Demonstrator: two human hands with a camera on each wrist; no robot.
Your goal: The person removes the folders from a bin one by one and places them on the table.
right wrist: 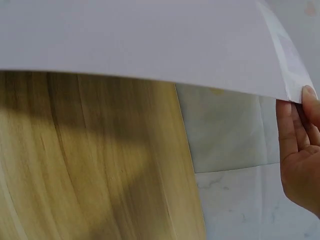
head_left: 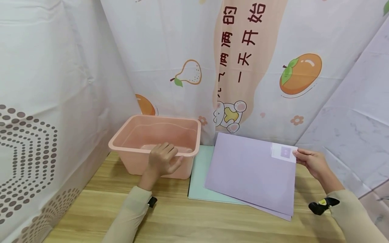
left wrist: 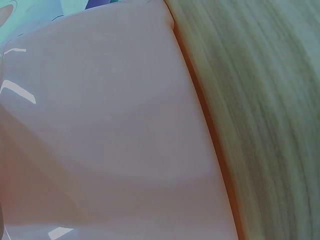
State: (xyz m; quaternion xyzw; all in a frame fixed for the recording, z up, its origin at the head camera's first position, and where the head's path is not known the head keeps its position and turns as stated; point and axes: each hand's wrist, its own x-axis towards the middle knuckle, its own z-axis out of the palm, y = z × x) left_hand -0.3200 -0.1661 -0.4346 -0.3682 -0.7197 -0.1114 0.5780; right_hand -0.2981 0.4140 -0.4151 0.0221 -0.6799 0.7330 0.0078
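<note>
My left hand point(head_left: 163, 159) grips the near rim of a pink plastic basin point(head_left: 133, 162), fingers curled over the edge and thumb on the outside. In the left wrist view the basin's smooth outer wall point(left wrist: 115, 110) fills most of the picture. With thumb and fingers, my right hand point(head_left: 313, 162) pinches the upper right edge of a purple folder point(head_left: 249, 172) that bears a white label point(head_left: 276, 151). The right wrist view shows that edge of the folder point(right wrist: 150, 40) raised above the table. A mint green folder point(head_left: 197, 182) lies partly covered beneath the purple one.
All of this stands on a wood-grain table point(head_left: 182, 222). Behind it hangs a white printed curtain point(head_left: 164, 44) with fruit pictures and writing, close to the basin and folders. More patterned cloth point(head_left: 60, 74) hangs along the left side, and marbled cloth point(head_left: 355, 118) along the right.
</note>
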